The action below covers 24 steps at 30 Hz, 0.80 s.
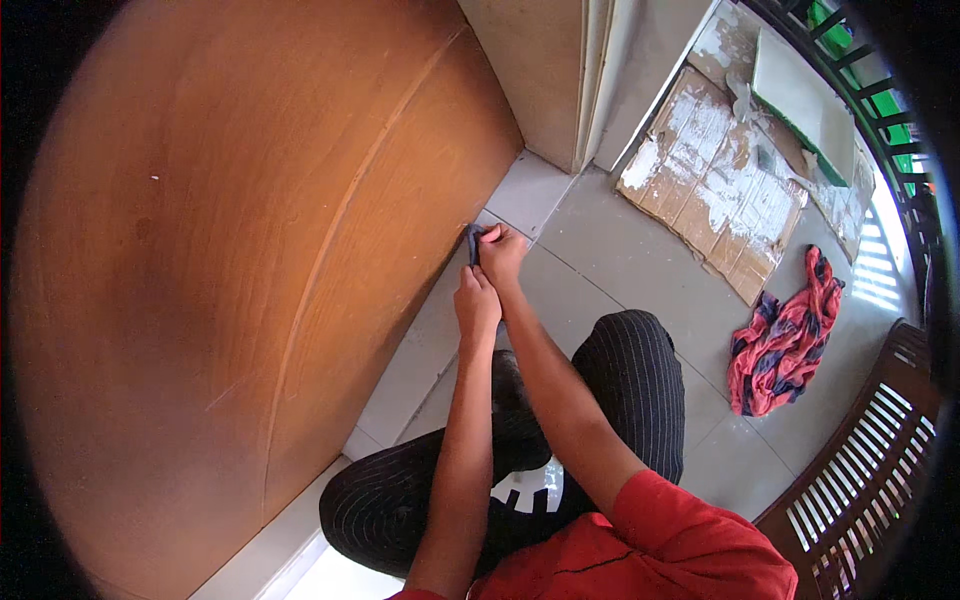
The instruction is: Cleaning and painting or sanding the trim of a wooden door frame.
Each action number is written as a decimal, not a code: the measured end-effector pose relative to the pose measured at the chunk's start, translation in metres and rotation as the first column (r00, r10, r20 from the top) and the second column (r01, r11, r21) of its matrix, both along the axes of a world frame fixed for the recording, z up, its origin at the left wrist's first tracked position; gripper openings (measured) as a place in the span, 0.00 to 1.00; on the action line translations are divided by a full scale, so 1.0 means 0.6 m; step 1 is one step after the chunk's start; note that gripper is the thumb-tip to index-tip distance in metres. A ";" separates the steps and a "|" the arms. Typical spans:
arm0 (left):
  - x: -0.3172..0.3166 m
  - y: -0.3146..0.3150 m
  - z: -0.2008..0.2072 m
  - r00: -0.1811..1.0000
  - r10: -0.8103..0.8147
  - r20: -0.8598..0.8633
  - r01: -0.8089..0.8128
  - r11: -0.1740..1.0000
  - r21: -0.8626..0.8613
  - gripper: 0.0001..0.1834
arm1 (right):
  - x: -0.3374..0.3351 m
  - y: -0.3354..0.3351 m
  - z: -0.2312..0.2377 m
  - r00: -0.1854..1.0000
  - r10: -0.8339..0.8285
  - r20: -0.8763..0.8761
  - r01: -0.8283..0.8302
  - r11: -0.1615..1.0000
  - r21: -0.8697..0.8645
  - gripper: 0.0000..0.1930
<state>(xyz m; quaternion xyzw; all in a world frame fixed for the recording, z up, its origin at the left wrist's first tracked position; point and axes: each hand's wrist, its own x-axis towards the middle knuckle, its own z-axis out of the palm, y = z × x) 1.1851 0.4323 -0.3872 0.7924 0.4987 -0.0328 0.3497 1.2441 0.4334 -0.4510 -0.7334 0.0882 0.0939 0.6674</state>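
Observation:
My right hand (pixel 505 254) and my left hand (pixel 478 298) are close together beside the lower edge of a brown wooden door (pixel 250 220). Both are closed around a thin dark blue-grey strip (pixel 472 240), which looks bent or folded and lies against the door's edge. Its exact kind I cannot make out. The right hand grips its upper part with the thumb on it, while the left hand has its lower end. My forearms reach in side by side from below, over my striped trouser legs.
Grey floor tiles (pixel 600 245) surround the door, with a pale door frame (pixel 590 90) above. To the right lie flattened cardboard (pixel 710 180) with white smears, a white slab (pixel 800 95) with a green edge, and a crumpled red and dark cloth (pixel 785 345). A brown slatted piece (pixel 860 470) stands lower right.

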 end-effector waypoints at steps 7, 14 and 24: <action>0.003 -0.007 0.012 0.999 0.009 -0.049 -0.010 0.999 -0.031 0.19 | 0.000 -0.004 0.003 0.997 -0.021 -0.077 0.015 0.997 -0.069 0.04; 0.004 -0.009 0.014 0.999 -0.009 -0.047 0.009 1.000 0.010 0.19 | 0.002 0.000 -0.008 0.998 -0.001 -0.061 -0.003 0.998 -0.066 0.03; 0.001 -0.017 0.017 1.000 -0.001 -0.027 0.005 0.992 0.129 0.14 | -0.003 0.005 -0.006 0.998 0.049 -0.027 -0.045 0.987 0.155 0.04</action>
